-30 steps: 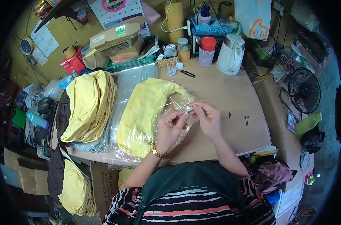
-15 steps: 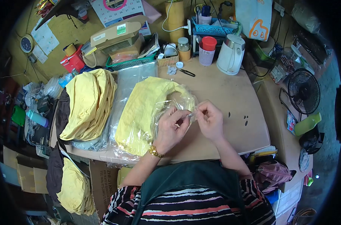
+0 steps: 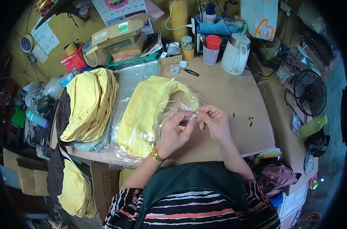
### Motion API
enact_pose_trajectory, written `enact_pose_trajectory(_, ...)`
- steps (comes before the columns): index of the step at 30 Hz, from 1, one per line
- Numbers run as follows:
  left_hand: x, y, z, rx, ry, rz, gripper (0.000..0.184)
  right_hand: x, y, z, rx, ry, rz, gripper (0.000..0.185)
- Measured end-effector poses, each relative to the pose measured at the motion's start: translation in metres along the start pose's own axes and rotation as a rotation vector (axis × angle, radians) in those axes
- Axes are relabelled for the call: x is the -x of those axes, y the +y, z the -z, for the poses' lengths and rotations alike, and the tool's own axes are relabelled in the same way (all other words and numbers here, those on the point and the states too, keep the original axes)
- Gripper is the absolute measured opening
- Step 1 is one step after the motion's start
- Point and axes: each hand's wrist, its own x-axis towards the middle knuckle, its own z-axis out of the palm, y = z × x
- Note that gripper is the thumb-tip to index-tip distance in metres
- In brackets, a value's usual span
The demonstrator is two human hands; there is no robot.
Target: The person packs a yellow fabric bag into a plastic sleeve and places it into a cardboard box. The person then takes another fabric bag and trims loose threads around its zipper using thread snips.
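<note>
On the table lies a folded yellow cloth item (image 3: 143,110) inside a clear plastic bag (image 3: 177,100). My left hand (image 3: 174,129), with a gold watch at the wrist, pinches the gathered edge of the bag between thumb and forefinger. Close against it, my right hand (image 3: 215,121) also pinches the clear plastic, its fingertips almost touching the left ones. The exact folds between the fingertips are too small to make out. A stack of flat clear plastic bags (image 3: 138,72) lies beyond and to the left, partly under the yellow item.
A pile of yellow cloth (image 3: 90,103) sits at the left of the table (image 3: 242,99). Near the back edge are black tweezers (image 3: 191,72), a pink cup with a red one (image 3: 211,49) and a white kettle (image 3: 235,54). A black fan (image 3: 310,92) stands at right.
My right hand has come in closer to the left, its fingers turning inward over the plastic. My left hand and the bagged yellow item have hardly moved.
</note>
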Motion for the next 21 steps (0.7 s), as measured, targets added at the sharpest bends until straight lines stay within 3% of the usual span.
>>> enact_pose_trajectory(2, 0.000, 0.000, -0.001, -0.010, 0.000, -0.036, 0.016, -0.003, 0.005, 0.003, -0.299, -0.035, -0.101, 0.011)
enact_pose_trajectory(3, 0.000, -0.001, -0.001, -0.011, 0.001, -0.035, 0.016, -0.002, 0.006, 0.001, -0.299, -0.037, -0.102, 0.011)
enact_pose_trajectory(5, 0.001, -0.005, -0.002, 0.035, 0.002, 0.036, 0.017, 0.002, 0.009, -0.006, 0.147, 0.089, 0.049, 0.009)
enact_pose_trajectory(6, 0.001, -0.005, -0.002, 0.034, 0.003, 0.036, 0.017, 0.001, 0.009, -0.007, 0.147, 0.087, 0.050, 0.009)
enact_pose_trajectory(8, 0.002, -0.004, -0.001, 0.118, 0.013, 0.093, 0.017, 0.001, 0.006, -0.009, 0.322, 0.013, 0.444, 0.010)
enact_pose_trajectory(9, 0.001, -0.002, -0.001, 0.119, 0.012, 0.094, 0.017, 0.001, 0.003, -0.007, 0.323, 0.014, 0.442, 0.010)
enact_pose_trajectory(11, -0.001, 0.002, 0.000, 0.019, 0.002, 0.031, 0.016, 0.001, -0.005, -0.002, 0.725, -0.006, 0.628, 0.011)
enact_pose_trajectory(14, 0.001, -0.004, 0.001, -0.048, -0.045, 0.106, 0.015, 0.003, -0.007, 0.001, 0.801, -0.031, 0.664, 0.009)
enact_pose_trajectory(18, 0.003, -0.013, 0.006, 0.064, -0.079, 0.192, 0.017, -0.002, -0.003, 0.009, 0.534, -0.067, 0.499, 0.004)
enact_pose_trajectory(20, 0.002, -0.017, 0.007, 0.083, -0.135, 0.140, 0.022, -0.009, -0.002, 0.020, 0.126, -0.426, 0.085, 0.009)
enact_pose_trajectory(21, 0.000, -0.015, 0.006, 0.085, -0.137, 0.142, 0.022, -0.011, 0.001, 0.023, 0.126, -0.424, 0.083, 0.009)
